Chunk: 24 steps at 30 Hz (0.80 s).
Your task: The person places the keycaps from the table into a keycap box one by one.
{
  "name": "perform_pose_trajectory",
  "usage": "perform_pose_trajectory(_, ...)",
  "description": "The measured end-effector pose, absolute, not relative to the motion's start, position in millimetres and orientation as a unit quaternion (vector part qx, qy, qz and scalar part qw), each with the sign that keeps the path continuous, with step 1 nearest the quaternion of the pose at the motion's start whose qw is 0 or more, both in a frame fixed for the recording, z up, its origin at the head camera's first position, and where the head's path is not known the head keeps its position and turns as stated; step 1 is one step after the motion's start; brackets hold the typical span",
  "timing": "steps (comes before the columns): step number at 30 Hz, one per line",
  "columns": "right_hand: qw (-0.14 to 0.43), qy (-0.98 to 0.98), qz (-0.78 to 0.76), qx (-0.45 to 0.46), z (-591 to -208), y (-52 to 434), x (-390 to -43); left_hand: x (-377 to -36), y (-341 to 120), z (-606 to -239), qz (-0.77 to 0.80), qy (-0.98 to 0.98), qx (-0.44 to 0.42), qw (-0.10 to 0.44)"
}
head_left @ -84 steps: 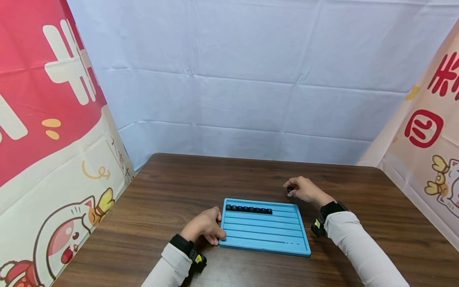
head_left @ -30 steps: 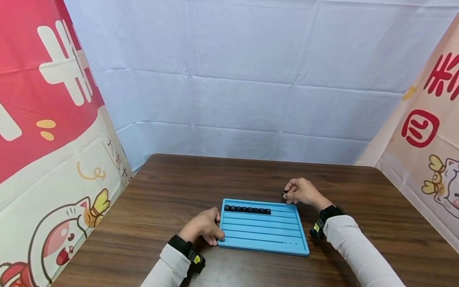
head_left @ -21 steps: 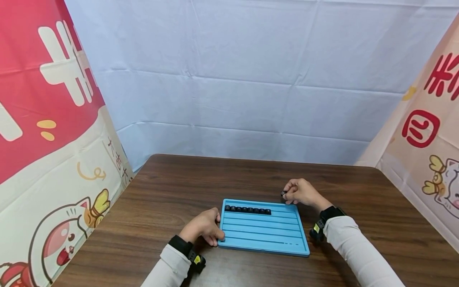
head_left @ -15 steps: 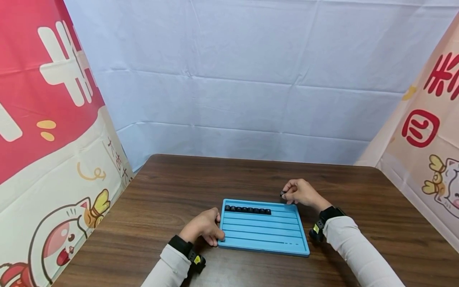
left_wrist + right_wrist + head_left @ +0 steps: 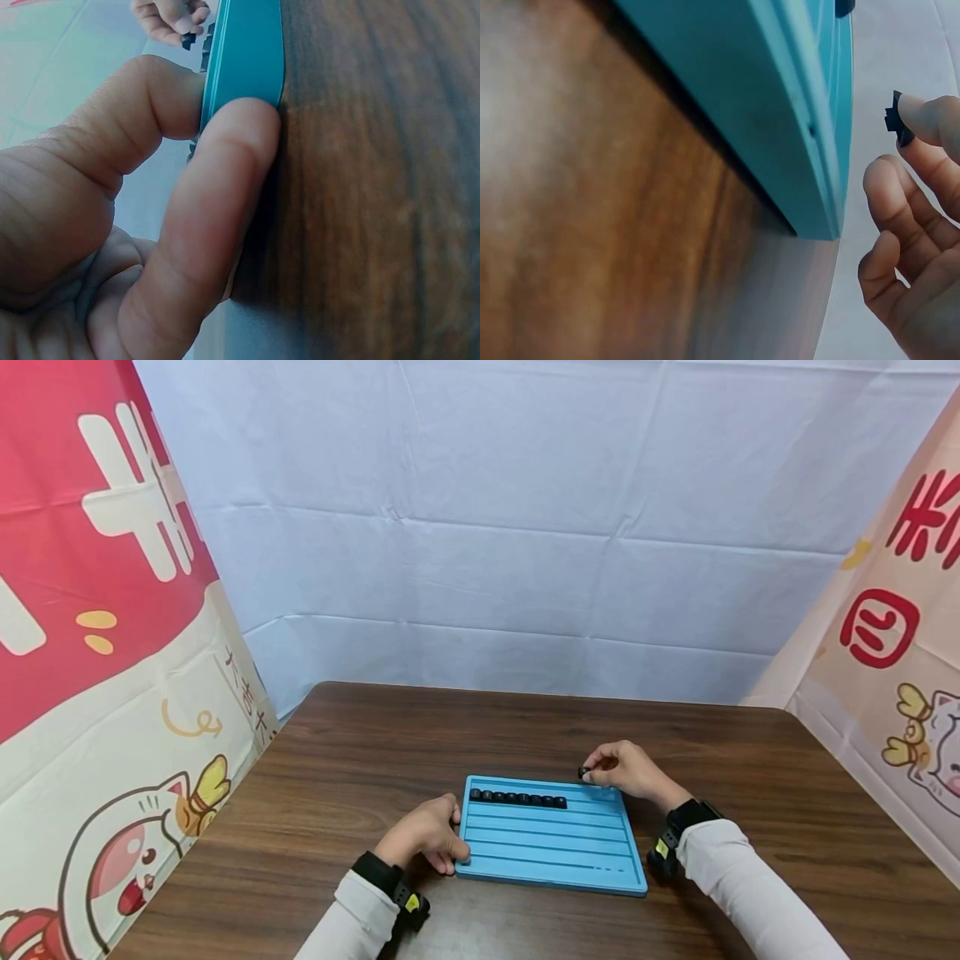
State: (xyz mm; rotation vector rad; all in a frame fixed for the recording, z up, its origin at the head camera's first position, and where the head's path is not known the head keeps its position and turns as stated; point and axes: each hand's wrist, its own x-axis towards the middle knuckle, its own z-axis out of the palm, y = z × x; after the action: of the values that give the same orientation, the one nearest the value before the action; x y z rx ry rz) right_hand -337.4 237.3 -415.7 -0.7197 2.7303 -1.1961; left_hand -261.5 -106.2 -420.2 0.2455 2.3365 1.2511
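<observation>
While the left hand (image 5: 426, 835) pinched the blue tray (image 5: 555, 852) at its lower-left edge, the right hand (image 5: 622, 770) pinched a black keycap (image 5: 583, 772) just above the tray's top edge, right of the keycap row (image 5: 517, 798) (whose long axis ran left-right).

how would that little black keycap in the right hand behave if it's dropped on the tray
The keycap is tiny, pinched by the right hand's fingertips, so probably very light and easy to fumble. It looks like hard, blocky plastic, so it would likely bounce or tumble rather than roll. The tray's grooves may catch it.
</observation>
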Motion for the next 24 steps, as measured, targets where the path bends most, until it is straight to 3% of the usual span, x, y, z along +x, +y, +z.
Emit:
perform_pose_trajectory(9,0.036,0.89,-0.374,-0.258,-417.3,232.7,-329.1,-260.3,-105.7,-419.4,0.457,0.853,0.087,0.236)
perform_pose_trajectory(24,0.082,0.88,-0.372,-0.282,-417.5,227.7,-321.5,-261.0,-106.3,-419.9,0.456,0.854,0.087,0.236)
